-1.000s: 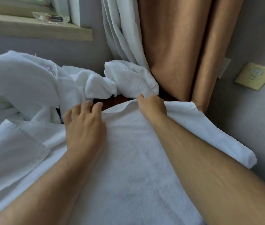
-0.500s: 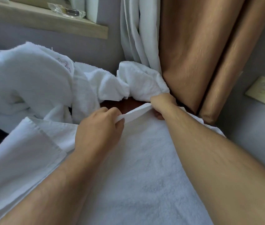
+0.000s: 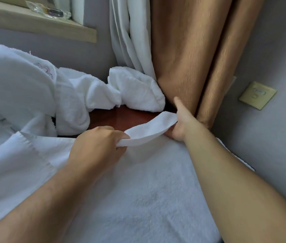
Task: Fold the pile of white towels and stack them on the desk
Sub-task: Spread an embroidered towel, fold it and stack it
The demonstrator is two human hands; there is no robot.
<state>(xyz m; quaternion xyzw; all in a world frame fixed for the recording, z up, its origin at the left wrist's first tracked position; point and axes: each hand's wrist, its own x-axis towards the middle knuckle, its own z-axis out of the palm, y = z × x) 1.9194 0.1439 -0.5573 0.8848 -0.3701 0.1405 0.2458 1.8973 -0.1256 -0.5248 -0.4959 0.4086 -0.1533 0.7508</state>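
Along the tabletop's (image 3: 121, 118) left and far edges the unfolded pile of white towels (image 3: 16, 88) lies heaped. I judge it was pushed back there to leave the near stretch free for folding. On that stretch one towel (image 3: 138, 199) is spread flat, overlapping another white cloth (image 3: 16, 172) at the left.

The left hand (image 3: 97, 146) has its grip closed on this towel's far hem (image 3: 149, 129), fingers curled round the edge, knuckles up. The hem rises off the bare red-brown wood in a shallow arc between the two hands. The rest of the towel therefore lies nearer the person than either grip, toward the tabletop's near edge.

The right hand (image 3: 180, 123) holds the hem's other end near the far right corner, close against the brown curtain (image 3: 182, 50). Its lower fingers are hidden, so this is probably a pinch. Holding one edge at two points suits drawing it toward the near edge for a fold.
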